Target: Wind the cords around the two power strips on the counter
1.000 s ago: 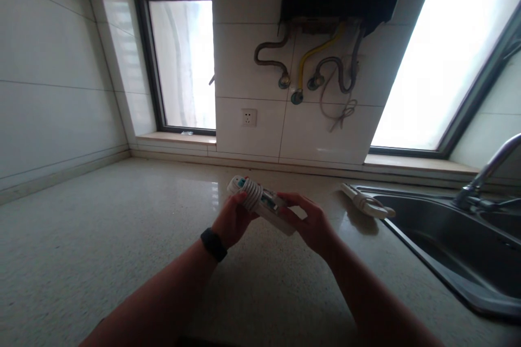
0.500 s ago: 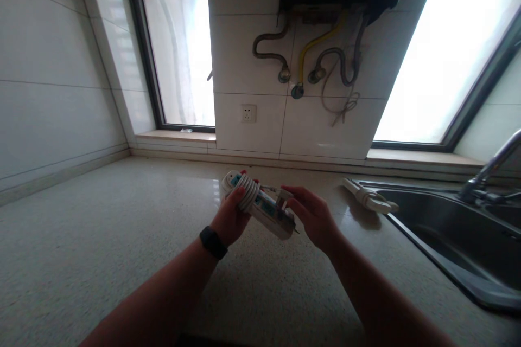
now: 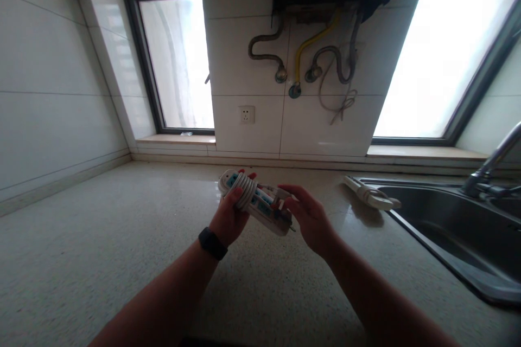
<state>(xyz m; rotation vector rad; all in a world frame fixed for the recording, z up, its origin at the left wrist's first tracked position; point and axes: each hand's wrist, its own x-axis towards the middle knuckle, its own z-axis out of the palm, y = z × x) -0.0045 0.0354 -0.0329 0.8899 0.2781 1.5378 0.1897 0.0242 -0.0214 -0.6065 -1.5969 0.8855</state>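
Observation:
A white power strip [image 3: 266, 216] with blue-green socket faces is held tilted above the counter. Its white cord [image 3: 247, 191] is wound in several turns around the strip's left part. My left hand [image 3: 230, 214], a dark watch on its wrist, wraps around the strip and the coiled cord. Between the thumb and fingers of my right hand [image 3: 307, 217] is the white plug [image 3: 281, 195] at the cord's end, close over the strip's right part. The pins are too blurred to make out well.
Another white corded item [image 3: 371, 195] lies on the counter [image 3: 142, 260] beside the steel sink [image 3: 439, 233] at the right. A faucet [image 3: 488, 173] stands behind the sink. A wall socket [image 3: 246, 114] and hoses [image 3: 301, 59] are on the tiled wall ahead.
The view has shifted slightly. Both hands keep their hold on the power strip and plug, with the strip turned a little and its blue-green sockets showing more.

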